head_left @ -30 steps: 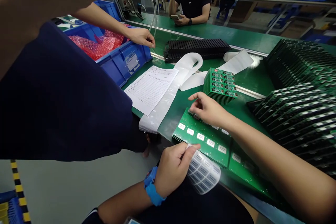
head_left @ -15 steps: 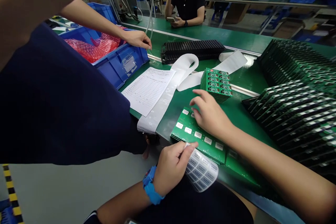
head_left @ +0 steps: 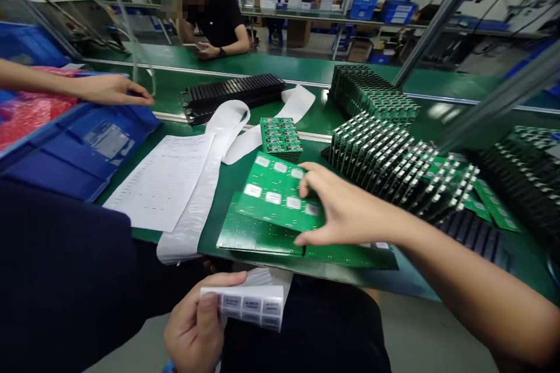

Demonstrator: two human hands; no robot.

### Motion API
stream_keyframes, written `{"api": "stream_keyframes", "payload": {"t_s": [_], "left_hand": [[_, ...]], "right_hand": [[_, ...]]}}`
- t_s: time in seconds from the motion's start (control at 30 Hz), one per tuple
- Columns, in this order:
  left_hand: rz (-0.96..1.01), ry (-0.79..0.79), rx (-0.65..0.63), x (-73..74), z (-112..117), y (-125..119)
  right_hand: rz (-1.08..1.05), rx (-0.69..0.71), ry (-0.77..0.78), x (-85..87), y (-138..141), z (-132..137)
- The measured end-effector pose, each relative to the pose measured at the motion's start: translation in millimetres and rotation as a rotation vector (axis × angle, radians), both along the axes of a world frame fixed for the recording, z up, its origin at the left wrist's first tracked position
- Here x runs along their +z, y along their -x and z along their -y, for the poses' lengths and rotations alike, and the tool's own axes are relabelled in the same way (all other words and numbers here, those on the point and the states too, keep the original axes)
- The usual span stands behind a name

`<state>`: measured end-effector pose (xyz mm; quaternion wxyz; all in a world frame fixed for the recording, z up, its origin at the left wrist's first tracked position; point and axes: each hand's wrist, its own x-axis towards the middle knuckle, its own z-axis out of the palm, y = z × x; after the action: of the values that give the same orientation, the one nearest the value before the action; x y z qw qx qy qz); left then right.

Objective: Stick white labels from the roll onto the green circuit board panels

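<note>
My right hand (head_left: 339, 207) grips the right edge of a green circuit board panel (head_left: 273, 192) with white labels and lifts it, tilted, off another green panel (head_left: 258, 236) lying on the green table. My left hand (head_left: 196, 317) holds a sheet of small white labels (head_left: 254, 303) low over my lap, thumb pressed on its left end.
A co-worker in dark blue (head_left: 56, 268) leans in at the left, a hand (head_left: 111, 88) on a blue bin (head_left: 79, 145). Nearby lie a paper form (head_left: 164, 178), white backing strips (head_left: 210, 151), a small board stack (head_left: 280, 137), black trays (head_left: 231, 90) and rows of standing boards (head_left: 394, 157). Another person sits across the table.
The view has swung right. My right hand went from pressing on the labelled panel to gripping and raising it. My left hand drew the label sheet down toward my lap.
</note>
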<state>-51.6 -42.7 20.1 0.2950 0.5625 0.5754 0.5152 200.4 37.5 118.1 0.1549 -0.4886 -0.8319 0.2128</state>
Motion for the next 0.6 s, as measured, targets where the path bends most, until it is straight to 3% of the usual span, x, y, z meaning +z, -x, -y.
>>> {"api": "stream_keyframes", "payload": {"t_s": [0.1, 0.2, 0.33, 0.47, 0.6], "left_hand": [[0.077, 0.040, -0.001, -2.0, -3.8, 0.8], [0.103, 0.090, -0.007, -2.9, -6.5, -1.9], [0.091, 0.168, 0.048, -2.8, -6.3, -12.5], [-0.037, 0.190, 0.194, 0.0, -7.8, -23.7], [-0.072, 0.196, 0.158, 0.4, -11.2, -28.2]], "right_hand": [[0.086, -0.016, 0.055, 6.0, -50.3, 21.9], [0.147, -0.020, 0.168, -11.2, -74.4, 43.2], [0.205, -0.019, 0.193, -33.8, -70.8, 56.4], [0.185, 0.033, 0.122, -39.6, -67.3, 56.4], [0.137, 0.015, 0.042, -44.5, -70.1, 54.5]]}}
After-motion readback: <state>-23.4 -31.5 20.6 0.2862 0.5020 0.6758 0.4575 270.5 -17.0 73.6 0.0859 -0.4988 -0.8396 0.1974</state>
